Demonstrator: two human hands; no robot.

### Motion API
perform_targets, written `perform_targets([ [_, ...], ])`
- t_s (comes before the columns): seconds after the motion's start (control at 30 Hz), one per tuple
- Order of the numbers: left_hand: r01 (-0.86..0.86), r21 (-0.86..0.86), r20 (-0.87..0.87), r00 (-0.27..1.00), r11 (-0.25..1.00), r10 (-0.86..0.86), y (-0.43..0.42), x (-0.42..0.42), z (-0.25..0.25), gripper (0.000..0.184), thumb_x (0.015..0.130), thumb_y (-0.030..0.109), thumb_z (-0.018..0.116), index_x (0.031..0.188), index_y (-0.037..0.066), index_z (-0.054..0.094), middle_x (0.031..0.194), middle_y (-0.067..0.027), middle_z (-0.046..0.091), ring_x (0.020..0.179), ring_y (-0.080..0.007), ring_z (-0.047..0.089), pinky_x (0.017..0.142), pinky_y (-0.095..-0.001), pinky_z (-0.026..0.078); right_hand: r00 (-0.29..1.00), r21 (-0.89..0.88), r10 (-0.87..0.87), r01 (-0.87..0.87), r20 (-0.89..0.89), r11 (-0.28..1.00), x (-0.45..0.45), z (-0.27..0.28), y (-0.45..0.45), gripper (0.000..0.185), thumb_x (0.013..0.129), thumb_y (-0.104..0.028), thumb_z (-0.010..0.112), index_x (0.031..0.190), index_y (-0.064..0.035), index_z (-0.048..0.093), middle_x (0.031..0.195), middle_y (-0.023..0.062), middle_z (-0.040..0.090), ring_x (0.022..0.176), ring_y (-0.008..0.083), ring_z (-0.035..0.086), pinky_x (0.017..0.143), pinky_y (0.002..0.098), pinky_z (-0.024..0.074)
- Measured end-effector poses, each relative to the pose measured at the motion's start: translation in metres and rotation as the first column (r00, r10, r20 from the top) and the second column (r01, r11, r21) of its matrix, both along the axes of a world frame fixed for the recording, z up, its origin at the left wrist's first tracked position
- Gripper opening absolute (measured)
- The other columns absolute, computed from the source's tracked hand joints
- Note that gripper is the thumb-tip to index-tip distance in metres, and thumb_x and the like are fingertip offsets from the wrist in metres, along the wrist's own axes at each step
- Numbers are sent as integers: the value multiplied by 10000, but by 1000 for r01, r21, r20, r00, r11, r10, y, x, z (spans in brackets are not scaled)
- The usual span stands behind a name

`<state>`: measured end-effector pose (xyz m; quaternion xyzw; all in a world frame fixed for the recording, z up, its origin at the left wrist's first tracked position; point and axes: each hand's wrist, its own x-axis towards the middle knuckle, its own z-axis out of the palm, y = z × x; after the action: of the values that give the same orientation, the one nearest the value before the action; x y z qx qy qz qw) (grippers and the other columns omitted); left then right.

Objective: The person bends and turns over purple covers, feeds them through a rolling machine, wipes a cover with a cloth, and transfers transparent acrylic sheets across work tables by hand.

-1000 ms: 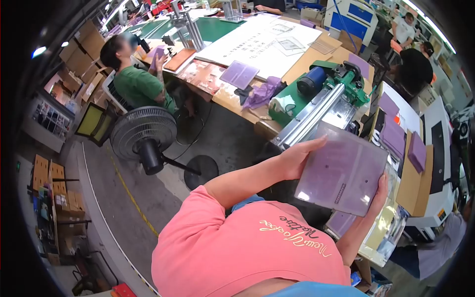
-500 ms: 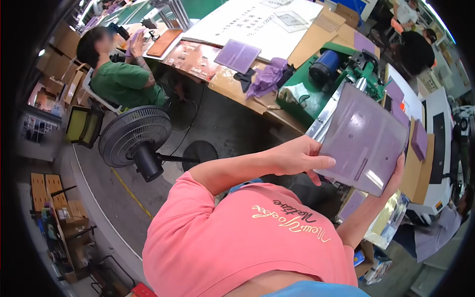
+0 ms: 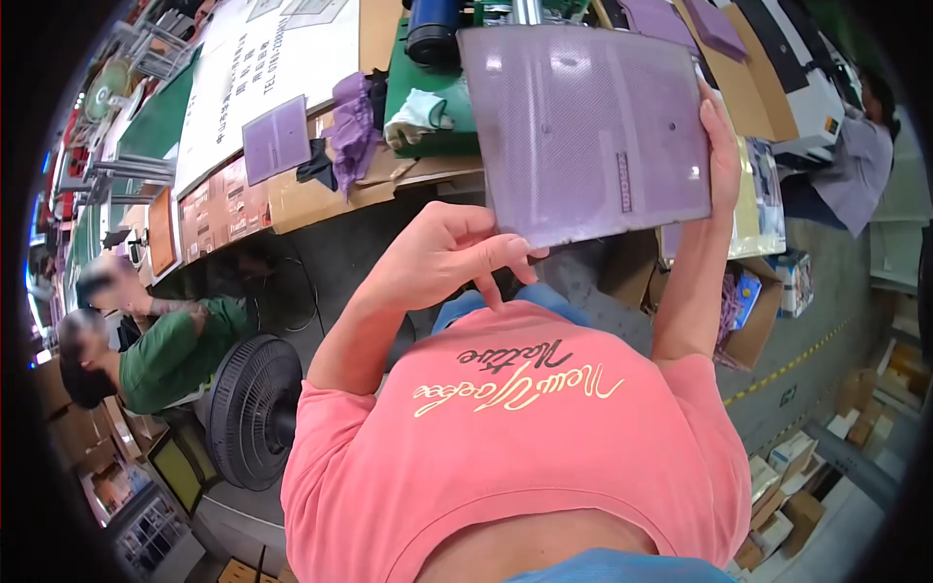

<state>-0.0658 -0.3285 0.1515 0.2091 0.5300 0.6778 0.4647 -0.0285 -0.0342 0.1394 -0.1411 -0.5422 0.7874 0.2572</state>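
Observation:
A flat, translucent purple panel (image 3: 593, 136) with small dark holes and a short dark marking is held up in front of my chest. My right hand (image 3: 719, 151) grips its right edge, with the fingers partly hidden behind it. At the panel's lower left corner is my left hand (image 3: 452, 253), its thumb and fingers bent close around the corner. Beyond the panel stands a green machine (image 3: 428, 97) with a blue motor (image 3: 432, 29). A white-green cloth (image 3: 420, 117) lies on the machine's base.
Another purple panel (image 3: 276, 139) and a purple cloth (image 3: 355, 131) lie on the workbench (image 3: 292, 206). A black fan (image 3: 251, 413) stands at the left near a seated person in green (image 3: 175, 355). An open cardboard box (image 3: 753, 330) is at the right. Another person (image 3: 846, 165) is behind it.
The view has turned to the right, so the bench and fan appear rotated. The panel now sits higher and more upright in view. My left hand has moved to its lower left corner.

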Motion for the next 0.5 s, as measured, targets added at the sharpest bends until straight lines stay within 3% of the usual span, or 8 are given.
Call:
perform_targets([
  [0.07, 15, -10, -23, 1000, 1000, -15, 8, 2, 1, 168, 842, 58, 537, 886, -88, 607, 911, -224, 625, 660, -248, 639, 452, -271, 535, 1000, 4, 1, -1, 0, 1000, 7, -2, 14, 338, 883, -143, 486, 1197, -20, 509, 1108, 86, 570, 951, 139, 535, 825, 230, 408],
  [0.17, 71, 59, -48, 996, 996, -69, 15, 6, 4, 233, 874, 112, 516, 986, -86, 569, 906, -226, 620, 639, -251, 635, 443, -270, 532, 999, -21, -41, 40, -30, 999, 14, -9, 40, 347, 893, -155, 470, 1213, -22, 486, 1117, 92, 561, 968, 142, 528, 832, 240, 411],
  [0.27, -125, 151, 70, 991, 981, 116, 11, 4, 7, 325, 900, 180, 488, 1106, -73, 488, 964, -231, 594, 705, -266, 633, 448, -269, 528, 998, -41, -66, 67, 18, 997, 20, -35, 84, 350, 898, -167, 465, 1219, -27, 476, 1125, 96, 554, 980, 144, 522, 839, 246, 411],
  [0.4, -386, 209, 9, 919, 898, 393, 4, -3, -10, 468, 924, 278, 451, 1264, -23, 339, 1123, -219, 508, 915, -299, 588, 618, -324, 538, 993, -48, -88, 92, 79, 995, 15, -66, 112, 343, 896, -170, 469, 1210, -31, 482, 1116, 96, 557, 972, 142, 526, 836, 246, 415],
  [0.43, -552, 146, -47, 825, 821, 563, 4, -3, -14, 475, 922, 274, 458, 1279, -11, 329, 1173, -206, 467, 1002, -304, 538, 716, -349, 505, 989, -45, -102, 107, 106, 993, 15, -73, 116, 339, 895, -168, 472, 1205, -32, 487, 1110, 96, 560, 966, 140, 529, 833, 244, 417],
  [0.5, -722, 75, -117, 678, 688, 725, 2, -6, -21, 487, 917, 266, 470, 1303, 13, 315, 1236, -184, 415, 1110, -308, 471, 862, -382, 435, 985, -48, -109, 116, 137, 992, 12, -85, 119, 335, 894, -167, 475, 1200, -33, 492, 1104, 95, 563, 960, 139, 532, 830, 243, 419],
])
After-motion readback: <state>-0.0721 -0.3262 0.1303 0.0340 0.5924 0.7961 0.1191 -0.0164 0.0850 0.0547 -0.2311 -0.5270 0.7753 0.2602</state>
